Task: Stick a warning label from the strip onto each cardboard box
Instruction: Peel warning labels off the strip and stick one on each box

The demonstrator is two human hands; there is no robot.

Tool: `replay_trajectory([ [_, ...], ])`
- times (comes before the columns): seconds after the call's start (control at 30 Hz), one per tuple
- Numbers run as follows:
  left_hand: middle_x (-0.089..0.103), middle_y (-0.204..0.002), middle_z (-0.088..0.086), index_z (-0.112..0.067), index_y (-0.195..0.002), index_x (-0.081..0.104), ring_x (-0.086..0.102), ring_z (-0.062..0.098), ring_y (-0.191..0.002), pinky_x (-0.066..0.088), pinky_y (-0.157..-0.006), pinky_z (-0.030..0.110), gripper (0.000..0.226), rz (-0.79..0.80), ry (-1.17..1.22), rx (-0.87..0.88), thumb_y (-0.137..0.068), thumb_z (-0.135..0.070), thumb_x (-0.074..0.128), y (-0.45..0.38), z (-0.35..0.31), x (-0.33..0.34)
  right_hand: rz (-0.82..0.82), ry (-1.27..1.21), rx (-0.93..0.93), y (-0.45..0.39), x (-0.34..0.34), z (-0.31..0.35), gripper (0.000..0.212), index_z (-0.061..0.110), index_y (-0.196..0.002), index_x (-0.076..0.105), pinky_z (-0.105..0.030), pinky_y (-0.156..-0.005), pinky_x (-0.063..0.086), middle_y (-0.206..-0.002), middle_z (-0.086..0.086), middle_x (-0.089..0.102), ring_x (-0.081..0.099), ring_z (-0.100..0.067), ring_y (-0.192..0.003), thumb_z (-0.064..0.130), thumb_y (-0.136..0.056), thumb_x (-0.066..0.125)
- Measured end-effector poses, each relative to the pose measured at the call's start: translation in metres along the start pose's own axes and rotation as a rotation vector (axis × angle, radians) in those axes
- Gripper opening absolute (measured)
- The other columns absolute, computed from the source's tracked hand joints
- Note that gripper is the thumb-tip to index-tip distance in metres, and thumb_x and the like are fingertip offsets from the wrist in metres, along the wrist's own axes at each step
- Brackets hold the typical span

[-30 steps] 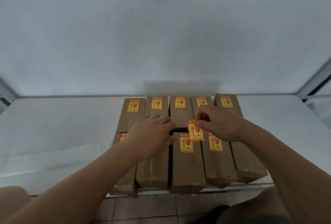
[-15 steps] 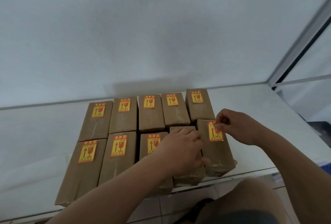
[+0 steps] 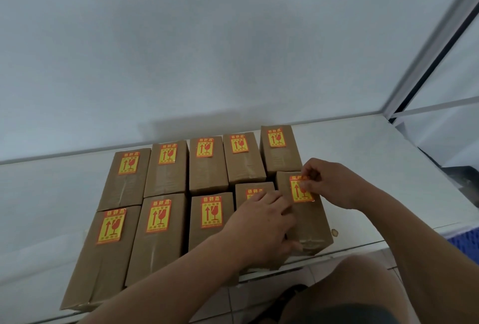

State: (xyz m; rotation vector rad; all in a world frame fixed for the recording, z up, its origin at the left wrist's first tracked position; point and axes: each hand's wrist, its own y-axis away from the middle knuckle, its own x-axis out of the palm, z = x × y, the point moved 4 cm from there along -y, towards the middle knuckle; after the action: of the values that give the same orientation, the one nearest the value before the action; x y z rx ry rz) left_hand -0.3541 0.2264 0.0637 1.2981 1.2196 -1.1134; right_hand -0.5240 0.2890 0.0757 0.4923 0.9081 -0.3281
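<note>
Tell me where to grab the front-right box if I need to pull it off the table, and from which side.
Grip the front-right box across its near end, which overhangs the table edge, coming from the front and right. Its left flank presses against the neighbouring box under the left hand; the right hand pinches the label on top.

Place: looks like a packing or dispatch corner, plain and bare.
Goods: ten brown cardboard boxes [image 3: 207, 165] in two rows, each topped with a yellow-and-red fragile label [image 3: 204, 147].
Surface: white glossy counter [image 3: 363, 157] under the boxes, its front edge just below the near row.
Backdrop: blank pale wall [image 3: 207, 38] right behind the far row.
Right of the boxes: slanting metal-and-glass frame [image 3: 425, 64], like a display case or partition.
Floor: pale tiles [image 3: 259, 297] below the counter edge.
</note>
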Motion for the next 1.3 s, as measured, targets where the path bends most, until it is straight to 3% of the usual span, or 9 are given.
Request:
replay_trajectory([
  [0.47, 0.039, -0.143, 0.002, -0.024, -0.135, 0.047, 0.028, 0.023, -0.135, 0.021, -0.112, 0.043, 0.058, 0.015, 0.043, -0.017, -0.092, -0.062, 0.037, 0.002, 0.002, -0.001, -0.082, 0.074, -0.009, -0.002, 0.011, 0.003, 0.015, 0.026, -0.100, 0.052, -0.021, -0.068, 0.046, -0.092, 0.009, 0.058, 0.057, -0.008, -0.082, 0.033, -0.091, 0.062],
  [0.63, 0.040, -0.141, 0.001, -0.025, -0.135, 0.047, 0.028, 0.023, -0.134, 0.022, -0.112, 0.043, 0.056, 0.013, 0.055, -0.030, -0.092, -0.061, 0.038, 0.002, 0.002, -0.001, -0.171, 0.070, -0.004, 0.001, 0.013, -0.002, 0.027, 0.028, -0.104, 0.046, -0.019, -0.064, 0.041, -0.101, 0.008, 0.052, 0.053, -0.006, -0.076, 0.034, -0.088, 0.066],
  [0.77, 0.041, -0.140, 0.002, -0.025, -0.134, 0.047, 0.029, 0.023, -0.134, 0.022, -0.112, 0.043, 0.056, 0.016, 0.062, -0.031, -0.092, -0.061, 0.039, 0.001, 0.001, -0.001, -0.267, 0.078, -0.087, 0.007, 0.015, -0.008, 0.017, 0.034, -0.093, 0.051, -0.024, -0.080, 0.046, -0.124, 0.009, 0.046, 0.051, -0.010, -0.105, 0.037, -0.086, 0.067],
  [0.87, 0.041, -0.140, 0.003, -0.025, -0.134, 0.047, 0.029, 0.023, -0.134, 0.021, -0.112, 0.043, 0.055, 0.020, 0.059, -0.025, -0.092, -0.061, 0.039, 0.001, 0.001, -0.001, -0.243, 0.071, -0.105, 0.011, 0.017, -0.016, 0.027, 0.040, -0.111, 0.059, -0.028, -0.095, 0.040, -0.143, 0.009, 0.036, 0.035, -0.011, -0.126, 0.039, -0.086, 0.067],
  [1.03, 0.042, -0.139, 0.004, -0.024, -0.132, 0.048, 0.031, 0.024, -0.133, 0.023, -0.112, 0.044, 0.055, 0.021, 0.056, -0.017, -0.093, -0.061, 0.038, 0.001, 0.001, -0.002, -0.157, 0.124, -0.102, 0.012, 0.026, -0.020, 0.045, 0.050, -0.127, 0.051, -0.044, -0.111, 0.031, -0.154, 0.012, 0.022, 0.016, -0.016, -0.139, 0.054, -0.083, 0.058],
  [1.13, 0.041, -0.139, 0.005, -0.024, -0.133, 0.048, 0.031, 0.024, -0.133, 0.023, -0.112, 0.044, 0.055, 0.020, 0.061, -0.015, -0.093, -0.061, 0.036, 0.001, 0.002, -0.001, -0.146, 0.132, -0.086, 0.011, 0.028, -0.023, 0.051, 0.053, -0.128, 0.049, -0.047, -0.112, 0.028, -0.155, 0.012, 0.019, 0.012, -0.018, -0.140, 0.064, -0.078, 0.050],
  [1.3, 0.040, -0.141, 0.005, -0.023, -0.134, 0.047, 0.030, 0.024, -0.134, 0.021, -0.112, 0.044, 0.056, 0.016, 0.066, -0.019, -0.094, -0.060, 0.036, 0.002, 0.002, 0.000, -0.148, 0.081, -0.088, 0.010, 0.029, -0.023, 0.045, 0.051, -0.126, 0.052, -0.046, -0.113, 0.028, -0.155, 0.013, 0.022, 0.012, -0.017, -0.140, 0.055, -0.081, 0.060],
])
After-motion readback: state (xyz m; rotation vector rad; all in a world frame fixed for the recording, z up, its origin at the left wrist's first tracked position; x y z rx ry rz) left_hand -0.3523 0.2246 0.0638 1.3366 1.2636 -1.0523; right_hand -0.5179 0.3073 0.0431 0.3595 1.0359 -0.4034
